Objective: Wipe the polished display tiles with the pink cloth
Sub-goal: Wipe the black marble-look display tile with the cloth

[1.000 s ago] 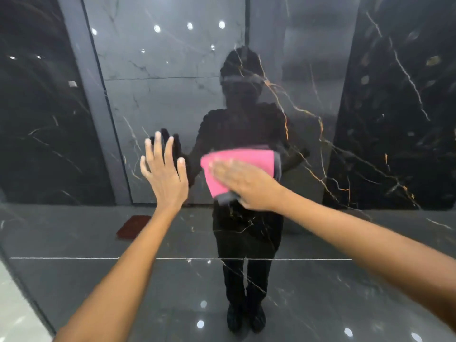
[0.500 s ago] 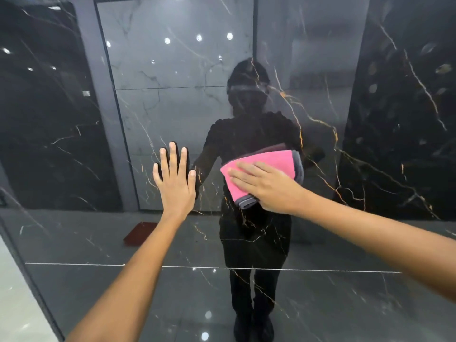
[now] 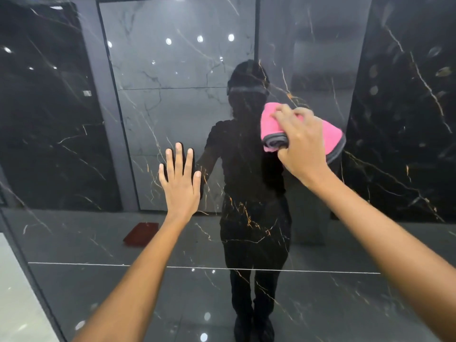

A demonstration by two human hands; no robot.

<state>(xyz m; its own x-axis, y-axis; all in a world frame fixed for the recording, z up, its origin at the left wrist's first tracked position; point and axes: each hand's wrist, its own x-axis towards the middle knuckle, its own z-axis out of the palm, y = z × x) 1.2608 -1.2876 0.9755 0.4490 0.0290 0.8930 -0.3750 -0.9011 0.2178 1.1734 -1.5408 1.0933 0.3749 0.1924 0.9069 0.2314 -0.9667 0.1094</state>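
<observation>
A glossy black display tile (image 3: 246,218) with gold veins stands upright in front of me and mirrors a person and the room. My right hand (image 3: 304,144) presses a folded pink cloth (image 3: 332,134) with a grey edge against the tile, right of centre at about head height of the reflection. My left hand (image 3: 181,183) lies flat on the tile with fingers spread, lower and to the left, holding nothing. Part of the cloth is hidden under my right hand.
A thin white joint line (image 3: 74,263) crosses the tile low down. The tile's left edge (image 3: 29,275) runs diagonally, with pale floor (image 3: 14,304) beyond it. Reflected in the surface are grey marble panels, ceiling lights and a red mat (image 3: 140,233).
My right hand has swept the pink cloth up and to the right across the tile. My left hand stays flat on the same spot of the tile.
</observation>
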